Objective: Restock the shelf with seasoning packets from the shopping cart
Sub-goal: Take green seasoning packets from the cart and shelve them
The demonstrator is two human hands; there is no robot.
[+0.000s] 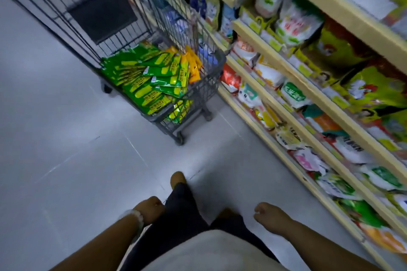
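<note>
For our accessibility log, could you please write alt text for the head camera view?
A person stands in a store aisle, left hand and right hand hanging loosely curled and holding nothing. Ahead, a wire shopping cart holds green seasoning packets and some orange packets, beside a stocked shelf on the right.

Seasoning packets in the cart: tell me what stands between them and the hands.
Only open floor separates the left hand and right hand from the cart. The seasoning packets lie uncovered inside its wire walls.

A shop aisle: tiered shelves [286, 66] of packaged goods with price tags, wire shopping cart [204, 86] alongside.
</note>
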